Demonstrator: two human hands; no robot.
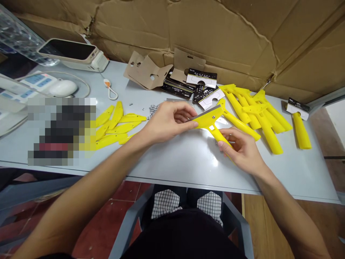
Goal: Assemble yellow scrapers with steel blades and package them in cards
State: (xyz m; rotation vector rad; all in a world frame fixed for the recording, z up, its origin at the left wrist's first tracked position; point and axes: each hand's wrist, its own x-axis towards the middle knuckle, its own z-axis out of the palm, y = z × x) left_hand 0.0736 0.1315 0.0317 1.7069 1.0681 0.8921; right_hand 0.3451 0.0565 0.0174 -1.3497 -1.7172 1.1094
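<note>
Above the middle of the table I hold a yellow scraper [206,119] with a metal blade along its upper edge and a screw in its head. My left hand [168,122] pinches the left end of the head, thumb in front and fingers behind. Closed round the handle, lower right, is my right hand [239,147]. Behind my left hand lies a small heap of screws [154,109], partly hidden. Flat yellow plates [117,118] are spread to its left. More yellow scraper handles [265,124] are piled to the right of the held one.
Folded black and brown cardboard packaging [185,81] lies at the back, against a cardboard wall [215,32]. A single yellow handle with a card [302,133] is at the far right. On the left are a phone [70,49], a power strip [35,81] with cables, and a blurred patch.
</note>
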